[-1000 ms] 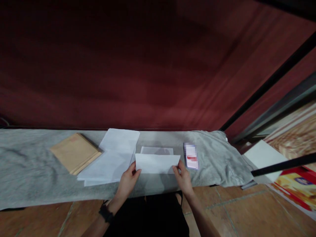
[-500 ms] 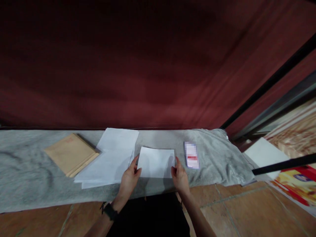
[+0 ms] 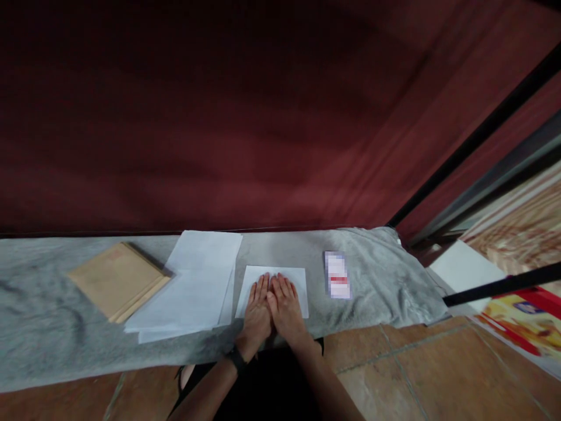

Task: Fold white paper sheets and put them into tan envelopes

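A folded sheet of white paper (image 3: 245, 286) lies on the grey cloth directly in front of me. My left hand (image 3: 258, 309) rests flat on it, fingers stretched out and palm down. Beside it, my right hand (image 3: 286, 304) also lies flat on the paper, its thumb touching the left hand. The two hands cover the middle of the sheet and hide its lower edge there. Close by on the left is a loose stack of larger white sheets (image 3: 193, 280), its edges uneven.
Brown paper envelopes (image 3: 116, 279) lie left of the stack. To the right rests a small flat item with a blurred face (image 3: 337, 276). Grey cloth (image 3: 377, 275) covers the narrow surface, with a dark red hanging (image 3: 263, 146) behind. A black bar (image 3: 504, 283) crosses the right side.
My hands have left the paper's left and right edges and come together on its middle. The fingers have gone from gripping the edges to lying flat, and the sheet is now down on the cloth.
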`<action>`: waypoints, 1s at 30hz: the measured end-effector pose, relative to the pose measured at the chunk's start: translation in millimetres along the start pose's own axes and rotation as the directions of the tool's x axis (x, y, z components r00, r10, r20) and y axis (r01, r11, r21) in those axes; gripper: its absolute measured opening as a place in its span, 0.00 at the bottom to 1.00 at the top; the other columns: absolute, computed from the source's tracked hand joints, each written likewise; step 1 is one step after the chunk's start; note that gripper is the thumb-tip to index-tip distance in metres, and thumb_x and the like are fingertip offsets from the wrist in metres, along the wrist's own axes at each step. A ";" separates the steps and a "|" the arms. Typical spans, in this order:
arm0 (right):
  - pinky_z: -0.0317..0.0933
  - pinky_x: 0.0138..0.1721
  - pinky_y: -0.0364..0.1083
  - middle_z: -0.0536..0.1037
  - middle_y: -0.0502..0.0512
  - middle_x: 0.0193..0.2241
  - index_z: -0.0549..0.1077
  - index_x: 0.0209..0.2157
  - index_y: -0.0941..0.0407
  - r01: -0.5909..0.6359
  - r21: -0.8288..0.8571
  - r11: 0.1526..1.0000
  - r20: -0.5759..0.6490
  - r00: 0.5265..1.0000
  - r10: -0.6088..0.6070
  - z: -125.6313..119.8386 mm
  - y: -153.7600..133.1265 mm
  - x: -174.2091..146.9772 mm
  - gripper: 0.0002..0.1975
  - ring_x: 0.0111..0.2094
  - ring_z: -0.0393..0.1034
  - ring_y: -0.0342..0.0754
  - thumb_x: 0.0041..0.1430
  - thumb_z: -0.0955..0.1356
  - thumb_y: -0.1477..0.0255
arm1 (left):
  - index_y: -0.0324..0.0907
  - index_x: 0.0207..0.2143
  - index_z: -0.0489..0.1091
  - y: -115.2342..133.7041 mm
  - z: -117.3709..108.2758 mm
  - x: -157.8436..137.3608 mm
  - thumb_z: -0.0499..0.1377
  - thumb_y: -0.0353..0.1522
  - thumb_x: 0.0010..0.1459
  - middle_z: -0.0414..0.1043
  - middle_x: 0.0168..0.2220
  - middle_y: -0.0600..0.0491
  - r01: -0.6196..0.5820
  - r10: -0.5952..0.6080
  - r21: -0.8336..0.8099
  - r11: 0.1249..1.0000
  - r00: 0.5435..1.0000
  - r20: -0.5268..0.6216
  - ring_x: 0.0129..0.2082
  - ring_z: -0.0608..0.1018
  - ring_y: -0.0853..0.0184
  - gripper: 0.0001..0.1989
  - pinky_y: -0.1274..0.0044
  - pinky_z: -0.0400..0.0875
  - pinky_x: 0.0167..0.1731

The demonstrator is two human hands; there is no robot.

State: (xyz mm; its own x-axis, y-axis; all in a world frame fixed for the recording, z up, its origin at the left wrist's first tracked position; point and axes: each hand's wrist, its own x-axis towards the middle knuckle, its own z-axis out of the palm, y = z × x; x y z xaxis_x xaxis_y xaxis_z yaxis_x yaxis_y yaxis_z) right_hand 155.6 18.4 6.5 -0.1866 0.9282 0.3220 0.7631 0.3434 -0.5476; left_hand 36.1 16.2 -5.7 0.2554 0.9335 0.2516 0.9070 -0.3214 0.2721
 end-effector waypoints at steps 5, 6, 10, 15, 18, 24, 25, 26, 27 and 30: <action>0.50 0.68 0.57 0.64 0.62 0.66 0.61 0.66 0.58 0.008 -0.186 0.982 0.041 0.999 0.000 4.0 8.5 -3.7 0.25 0.68 0.54 0.52 0.73 0.59 0.64 | 0.29 0.68 0.54 -14.1 5.6 1.6 0.44 0.26 0.63 0.55 0.69 0.37 0.082 -0.080 0.072 0.994 0.996 -0.025 0.71 0.54 0.55 0.30 0.60 0.52 0.68; 0.50 0.68 0.57 0.63 0.62 0.67 0.60 0.67 0.59 0.009 -0.217 0.976 0.038 0.999 -0.001 3.5 10.6 -4.9 0.26 0.68 0.54 0.53 0.72 0.60 0.64 | 0.29 0.68 0.53 -17.2 4.3 0.6 0.44 0.27 0.64 0.54 0.69 0.36 0.090 -0.087 0.072 0.993 0.995 -0.048 0.71 0.55 0.54 0.30 0.59 0.52 0.68; 0.50 0.67 0.57 0.60 0.65 0.68 0.58 0.68 0.61 -0.026 -0.287 0.958 -0.016 1.000 0.022 -0.8 17.6 -8.6 0.29 0.69 0.53 0.55 0.71 0.61 0.62 | 0.25 0.67 0.55 -25.6 -0.9 -3.7 0.45 0.35 0.67 0.54 0.68 0.30 0.161 -0.153 0.047 0.986 0.979 -0.136 0.69 0.58 0.48 0.31 0.55 0.55 0.65; 0.51 0.67 0.58 0.59 0.65 0.68 0.54 0.69 0.61 -0.063 -0.290 0.955 -0.071 0.997 0.044 -12.7 34.0 -17.2 0.31 0.68 0.55 0.57 0.72 0.60 0.61 | 0.25 0.66 0.58 -32.4 -3.6 -7.9 0.44 0.37 0.67 0.57 0.67 0.30 0.208 -0.203 0.012 0.978 0.964 -0.172 0.69 0.59 0.47 0.31 0.54 0.56 0.65; 0.52 0.66 0.59 0.60 0.66 0.67 0.53 0.70 0.62 -0.087 -0.292 0.952 -0.098 0.993 0.061 -16.5 41.2 -24.0 0.31 0.67 0.56 0.59 0.72 0.59 0.61 | 0.24 0.66 0.58 -31.7 -3.5 -9.7 0.43 0.36 0.68 0.59 0.66 0.29 0.236 -0.228 0.016 0.972 0.954 -0.196 0.69 0.59 0.47 0.30 0.54 0.57 0.64; 0.51 0.67 0.59 0.59 0.65 0.68 0.56 0.69 0.61 -0.113 -0.275 0.955 -0.107 0.991 0.087 -8.1 23.6 -25.5 0.28 0.69 0.53 0.56 0.71 0.58 0.68 | 0.33 0.68 0.55 -5.6 6.2 -1.3 0.43 0.30 0.67 0.55 0.69 0.39 0.041 -0.036 0.027 0.999 0.989 -0.142 0.71 0.55 0.54 0.29 0.57 0.54 0.67; 0.52 0.67 0.59 0.60 0.63 0.68 0.57 0.68 0.60 -0.102 -0.264 0.959 -0.093 0.992 0.080 -6.3 20.0 -24.9 0.27 0.69 0.53 0.55 0.71 0.58 0.69 | 0.35 0.69 0.55 -1.3 8.3 1.6 0.44 0.29 0.66 0.56 0.69 0.41 0.003 0.000 0.022 1.000 0.994 -0.113 0.71 0.55 0.55 0.29 0.58 0.54 0.67; 0.52 0.66 0.58 0.61 0.63 0.67 0.59 0.68 0.59 -0.095 -0.255 0.962 -0.082 0.994 0.076 -5.0 17.8 -24.6 0.26 0.68 0.54 0.54 0.71 0.58 0.70 | 0.37 0.69 0.55 1.8 10.1 4.5 0.44 0.28 0.66 0.56 0.69 0.42 -0.019 0.021 0.021 1.000 0.996 -0.087 0.71 0.56 0.56 0.29 0.58 0.54 0.67; 0.53 0.66 0.58 0.63 0.62 0.66 0.60 0.67 0.59 -0.088 -0.250 0.964 -0.072 0.995 0.072 -4.4 17.2 -25.0 0.25 0.68 0.56 0.53 0.71 0.57 0.70 | 0.37 0.68 0.56 3.2 11.2 7.1 0.44 0.28 0.66 0.57 0.69 0.42 -0.029 0.031 0.023 0.999 0.997 -0.065 0.70 0.56 0.57 0.29 0.58 0.54 0.67; 0.54 0.66 0.57 0.65 0.62 0.65 0.62 0.66 0.59 -0.051 -0.258 0.965 -0.057 0.998 0.038 -6.5 24.2 -30.4 0.26 0.66 0.59 0.54 0.71 0.59 0.67 | 0.34 0.67 0.57 -2.2 11.1 11.2 0.44 0.32 0.67 0.57 0.68 0.40 0.001 0.000 0.037 0.999 0.999 -0.041 0.70 0.56 0.55 0.28 0.58 0.53 0.67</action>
State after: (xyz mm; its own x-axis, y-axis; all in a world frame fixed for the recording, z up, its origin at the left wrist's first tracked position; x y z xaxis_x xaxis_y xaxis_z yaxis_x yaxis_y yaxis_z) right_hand 183.8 -2.4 -11.5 -0.1220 0.9307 0.3448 0.9052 0.2468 -0.3459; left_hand 40.7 29.1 -13.8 0.2415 0.9262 0.2895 0.9191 -0.3140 0.2380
